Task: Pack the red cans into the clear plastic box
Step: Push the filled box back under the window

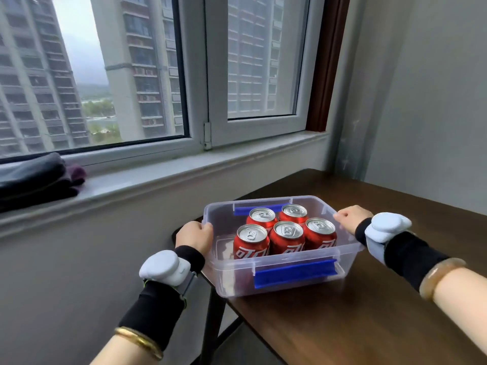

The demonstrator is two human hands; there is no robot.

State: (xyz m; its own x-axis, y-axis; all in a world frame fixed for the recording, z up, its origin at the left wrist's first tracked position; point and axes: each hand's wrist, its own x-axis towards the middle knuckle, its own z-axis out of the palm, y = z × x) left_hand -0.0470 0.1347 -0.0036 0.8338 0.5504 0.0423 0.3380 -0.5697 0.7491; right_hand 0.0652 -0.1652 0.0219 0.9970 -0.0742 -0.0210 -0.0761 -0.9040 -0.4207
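A clear plastic box (284, 283) with blue latches stands at the left edge of a dark wooden table (369, 325). Several red cans (287, 239) stand upright inside it, silver tops up, grouped toward the box's right part. My left hand (195, 237) grips the box's left rim, fingers curled over the edge. My right hand (351, 217) holds the right rim the same way. Both wrists carry white devices on black cuffs.
The box overhangs the table's left corner slightly. A white window sill (158, 177) runs behind, with dark folded cloth (34, 177) lying on it at the left. A grey wall stands to the right of the table.
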